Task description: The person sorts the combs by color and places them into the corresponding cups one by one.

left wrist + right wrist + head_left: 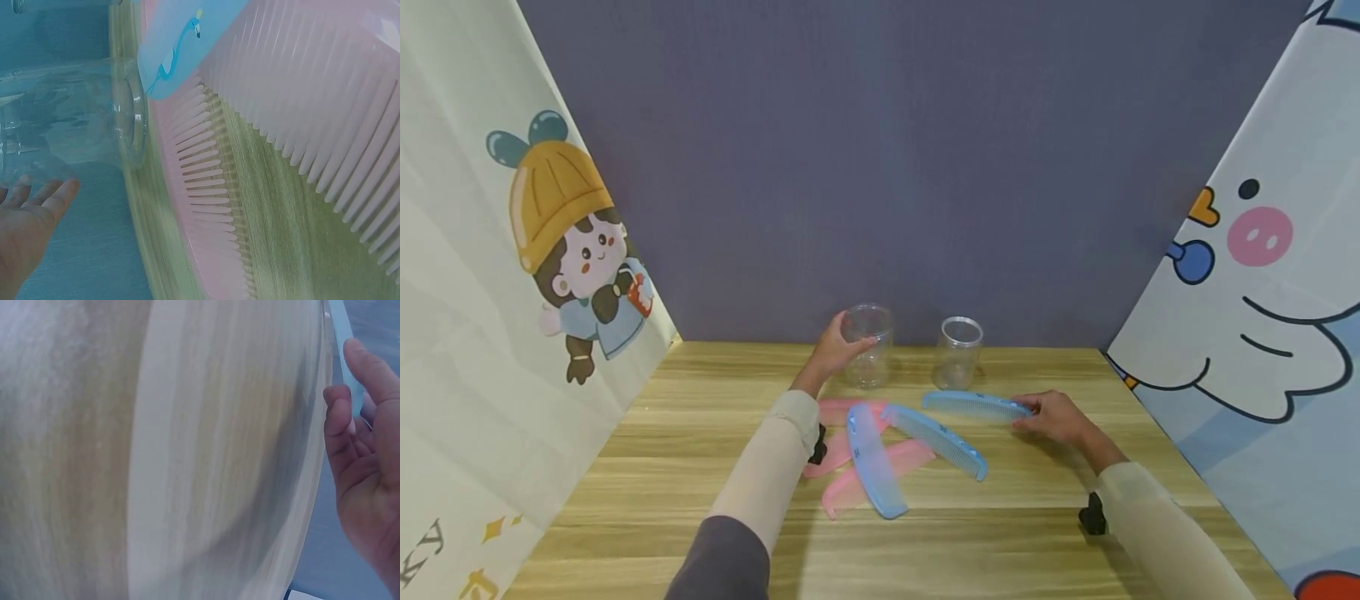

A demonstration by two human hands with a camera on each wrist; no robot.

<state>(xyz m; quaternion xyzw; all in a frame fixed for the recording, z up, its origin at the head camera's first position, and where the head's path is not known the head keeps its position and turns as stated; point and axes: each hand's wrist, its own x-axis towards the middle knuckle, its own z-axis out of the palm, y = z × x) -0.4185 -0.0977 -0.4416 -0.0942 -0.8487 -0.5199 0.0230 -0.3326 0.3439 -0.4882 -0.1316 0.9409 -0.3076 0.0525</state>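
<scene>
In the head view a clear jar (876,367) stands upright toward the back of the table. My left hand (837,352) is right at its left side, thumb overlapping its front. Seen from the left wrist, relaxed, nearly straight fingers (59,195) reach the side of the clear jar (69,125). My right hand (1054,417) pinches the right end of a blue comb (970,403), its teeth facing down. In the right wrist view, thumb and bent fingers grip the pale blue comb (340,328); most of that comb is out of frame.
A second clear jar (958,354) stands right of the first. Before the jars lie a blue comb (874,467), another blue comb (938,437) and several pink combs (907,457), partly overlapping. A grey backdrop (887,167) borders the wooden table (1000,542), with printed curtains at both sides.
</scene>
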